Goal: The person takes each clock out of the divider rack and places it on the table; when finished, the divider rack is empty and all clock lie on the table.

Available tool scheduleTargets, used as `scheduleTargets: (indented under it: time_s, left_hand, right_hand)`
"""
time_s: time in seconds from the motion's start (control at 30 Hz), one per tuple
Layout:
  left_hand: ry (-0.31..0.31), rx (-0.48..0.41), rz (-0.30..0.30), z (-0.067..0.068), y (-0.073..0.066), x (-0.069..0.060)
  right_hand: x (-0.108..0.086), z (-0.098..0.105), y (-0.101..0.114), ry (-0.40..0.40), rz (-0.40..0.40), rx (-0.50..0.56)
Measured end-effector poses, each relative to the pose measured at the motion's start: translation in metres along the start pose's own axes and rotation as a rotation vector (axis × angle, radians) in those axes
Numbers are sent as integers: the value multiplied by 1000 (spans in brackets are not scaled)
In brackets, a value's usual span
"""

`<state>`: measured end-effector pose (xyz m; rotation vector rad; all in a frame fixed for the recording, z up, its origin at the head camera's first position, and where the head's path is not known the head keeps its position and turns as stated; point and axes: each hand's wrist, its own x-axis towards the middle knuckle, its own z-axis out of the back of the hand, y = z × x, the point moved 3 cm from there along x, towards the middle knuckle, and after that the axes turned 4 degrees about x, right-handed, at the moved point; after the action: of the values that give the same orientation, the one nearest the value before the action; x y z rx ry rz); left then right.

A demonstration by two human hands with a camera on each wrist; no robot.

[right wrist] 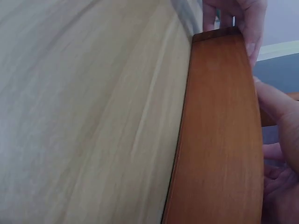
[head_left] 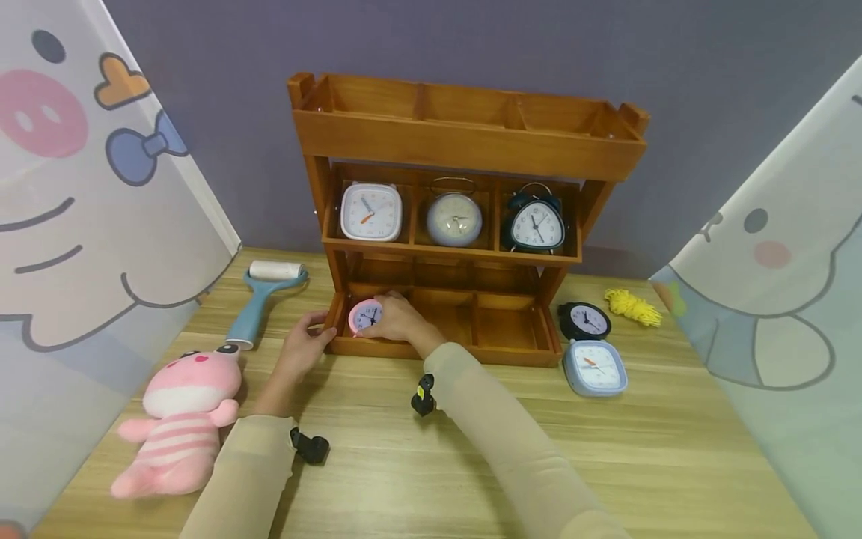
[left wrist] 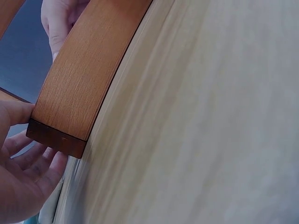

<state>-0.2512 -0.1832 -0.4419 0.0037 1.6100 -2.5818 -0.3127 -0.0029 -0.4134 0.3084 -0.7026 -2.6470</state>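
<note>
A small round pink alarm clock sits in the bottom-left compartment of a brown wooden tiered shelf. My right hand holds the clock from its right side. At the shelf's lower left corner, my left hand grips the end of the bottom tier, thumb at the front edge and fingers around the side in the left wrist view. The front board hides the clock in the right wrist view, where my right hand reaches behind it.
The middle tier holds a white square clock, a round silver clock and a dark green clock. Right of the shelf lie black and blue clocks and yellow yarn. A lint roller and pink plush toy lie left.
</note>
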Motion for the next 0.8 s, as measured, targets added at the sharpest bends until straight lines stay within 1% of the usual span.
scheduleTargets:
  time_s: [0.13, 0.23, 0.37, 0.53, 0.8]
  left_hand:
    - [-14, -2, -3, 1, 0, 0]
    - [-15, -15, -1, 0, 0, 0]
    - [-15, -21, 7, -2, 1, 0]
    - [-25, -16, 2, -2, 3, 1]
    - [-25, -22, -2, -1, 2, 1]
  right_hand:
    - [1, 2, 0, 31, 24, -3]
    - [2, 4, -1, 54, 39, -31]
    - [4, 5, -3, 59, 51, -45]
    - [5, 4, -4, 31, 42, -9]
    - [4, 2, -4, 0, 47, -32]
